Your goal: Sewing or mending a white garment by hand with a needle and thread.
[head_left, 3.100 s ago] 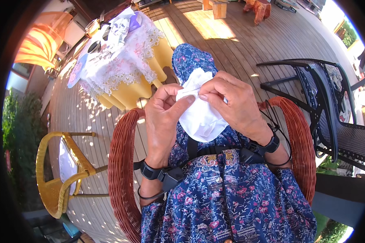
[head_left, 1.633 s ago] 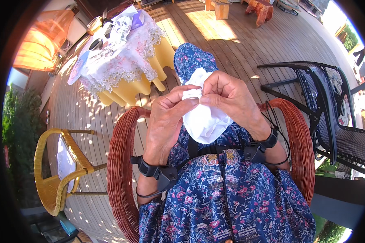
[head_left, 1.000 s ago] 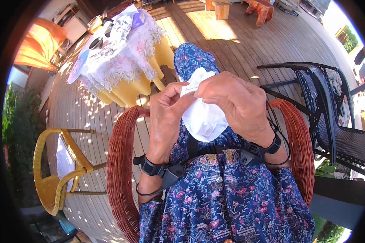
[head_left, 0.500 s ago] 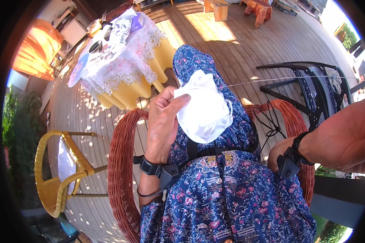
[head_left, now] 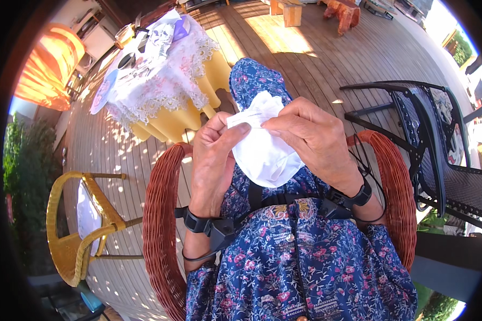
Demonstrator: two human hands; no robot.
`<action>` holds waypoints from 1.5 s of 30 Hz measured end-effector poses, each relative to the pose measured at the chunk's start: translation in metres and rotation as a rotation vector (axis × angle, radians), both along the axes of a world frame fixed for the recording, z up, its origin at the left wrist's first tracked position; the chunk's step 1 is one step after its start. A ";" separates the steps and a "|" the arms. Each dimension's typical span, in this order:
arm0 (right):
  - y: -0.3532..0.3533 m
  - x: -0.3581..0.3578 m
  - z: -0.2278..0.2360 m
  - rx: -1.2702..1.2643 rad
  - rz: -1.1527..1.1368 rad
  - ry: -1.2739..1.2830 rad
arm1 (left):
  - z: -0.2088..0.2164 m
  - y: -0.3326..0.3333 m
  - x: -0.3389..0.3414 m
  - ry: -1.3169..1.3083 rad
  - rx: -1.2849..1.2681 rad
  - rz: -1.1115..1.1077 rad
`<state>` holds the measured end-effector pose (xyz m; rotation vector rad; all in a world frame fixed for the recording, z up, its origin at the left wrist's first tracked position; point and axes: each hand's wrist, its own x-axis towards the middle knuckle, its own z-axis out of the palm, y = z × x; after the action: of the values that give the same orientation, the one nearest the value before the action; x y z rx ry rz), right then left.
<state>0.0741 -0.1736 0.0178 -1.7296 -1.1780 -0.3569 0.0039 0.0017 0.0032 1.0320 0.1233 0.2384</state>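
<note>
A gathered piece of white cloth (head_left: 265, 160) hangs above my lap, over my blue floral clothing. My left hand (head_left: 213, 147) pinches its upper left edge between thumb and fingers. From the right, my right hand (head_left: 316, 136) meets the cloth's upper part, its thumb and fingertips pressed together close to my left thumb. Whatever lies in that right pinch is too small to make out. A short dark line shows on the cloth between the two thumbs.
Red wicker armrests (head_left: 163, 235) flank me. At the far left stands a table with a lace-edged cloth (head_left: 166, 75) and several items on it. A yellow chair (head_left: 83, 230) is at left, a black mesh chair (head_left: 439, 144) at right. Dark cables (head_left: 364, 160) hang by the right armrest.
My right hand has come back from the far right to the cloth. The thread that was stretched taut to the right no longer shows. My left hand keeps its hold, nearly still.
</note>
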 end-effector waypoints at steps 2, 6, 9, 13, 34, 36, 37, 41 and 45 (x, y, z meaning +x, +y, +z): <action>0.000 -0.002 0.002 -0.022 -0.013 -0.020 | 0.001 0.000 0.000 -0.011 -0.003 0.006; 0.001 -0.004 0.003 -0.044 -0.036 -0.057 | 0.003 0.000 -0.001 -0.012 0.008 0.030; 0.001 -0.004 0.004 -0.057 -0.051 -0.084 | 0.003 0.000 -0.001 -0.023 0.036 0.033; 0.002 -0.004 0.004 -0.073 -0.058 -0.110 | 0.002 0.001 -0.001 -0.024 0.047 0.031; 0.001 -0.003 0.005 -0.110 -0.040 -0.075 | 0.001 0.001 -0.001 -0.052 0.118 0.047; 0.001 -0.003 0.005 -0.120 -0.043 -0.065 | 0.001 0.001 -0.002 -0.055 0.129 0.054; 0.001 -0.003 0.005 -0.120 -0.042 -0.065 | 0.001 0.001 -0.002 -0.055 0.147 0.058; 0.002 -0.003 0.007 -0.115 -0.034 -0.068 | 0.008 -0.001 -0.006 -0.002 0.269 0.066; 0.008 -0.002 0.006 -0.103 -0.033 -0.068 | 0.005 -0.007 -0.005 -0.090 0.418 0.197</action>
<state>0.0720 -0.1653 0.0236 -1.8403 -1.2373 -0.3833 -0.0008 -0.0054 0.0083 1.4241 0.0950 0.5043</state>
